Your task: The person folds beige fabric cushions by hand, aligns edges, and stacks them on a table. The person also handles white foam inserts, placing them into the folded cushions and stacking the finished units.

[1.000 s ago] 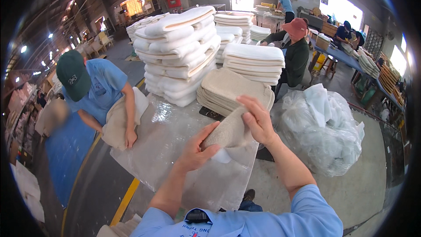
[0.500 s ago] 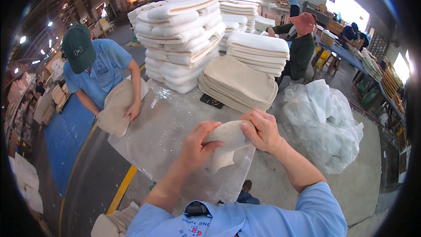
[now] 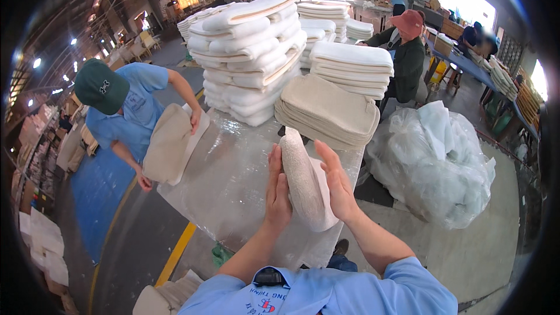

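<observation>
Upright on its edge between my palms is a folded beige fabric pad [image 3: 301, 184], its rounded side toward me and a paler layer showing on the right. My left hand [image 3: 279, 189] lies flat along its left side, fingers stretched upward and thumb beside the cloth. On the other side my right hand [image 3: 337, 184] has its fingers straight and spread, its palm facing the pad and its heel by the pale layer. Just beyond my hands lies a stack of beige pads [image 3: 326, 105] on the plastic-covered table [image 3: 233, 184].
Tall stacks of white pads [image 3: 245, 52] rise at the back. A co-worker in a green cap [image 3: 102, 86] holds a beige pad [image 3: 169, 143] at the left edge. Right of the table sits a large clear plastic bag [image 3: 434, 163]. Another person in a pink hat [image 3: 408, 24] is behind it.
The pad has turned from lying crosswise to standing lengthwise. My hands have gone from gripping its ends to flat palms on either side. The co-worker's pad has opened out flatter.
</observation>
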Action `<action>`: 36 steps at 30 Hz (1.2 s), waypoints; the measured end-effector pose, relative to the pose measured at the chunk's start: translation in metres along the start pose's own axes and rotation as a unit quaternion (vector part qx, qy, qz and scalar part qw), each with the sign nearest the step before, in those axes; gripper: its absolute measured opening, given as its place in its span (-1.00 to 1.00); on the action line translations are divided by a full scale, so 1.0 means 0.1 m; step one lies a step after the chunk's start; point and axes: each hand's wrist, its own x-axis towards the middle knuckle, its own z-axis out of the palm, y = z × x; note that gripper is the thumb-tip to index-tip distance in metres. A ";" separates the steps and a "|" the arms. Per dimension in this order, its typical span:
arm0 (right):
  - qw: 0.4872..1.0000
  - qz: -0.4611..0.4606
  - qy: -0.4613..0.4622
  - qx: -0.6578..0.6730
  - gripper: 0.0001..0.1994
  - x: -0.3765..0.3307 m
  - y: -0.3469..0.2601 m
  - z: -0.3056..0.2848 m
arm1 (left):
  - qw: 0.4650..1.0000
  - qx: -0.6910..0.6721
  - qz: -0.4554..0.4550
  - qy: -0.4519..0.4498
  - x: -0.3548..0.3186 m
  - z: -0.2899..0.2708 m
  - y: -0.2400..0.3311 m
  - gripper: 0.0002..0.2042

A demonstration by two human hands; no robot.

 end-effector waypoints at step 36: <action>0.855 0.508 -0.078 -0.068 -0.14 -1.05 0.98 -1.08 | 0.744 -0.116 -0.632 0.180 -2.10 -1.73 -0.06 -0.30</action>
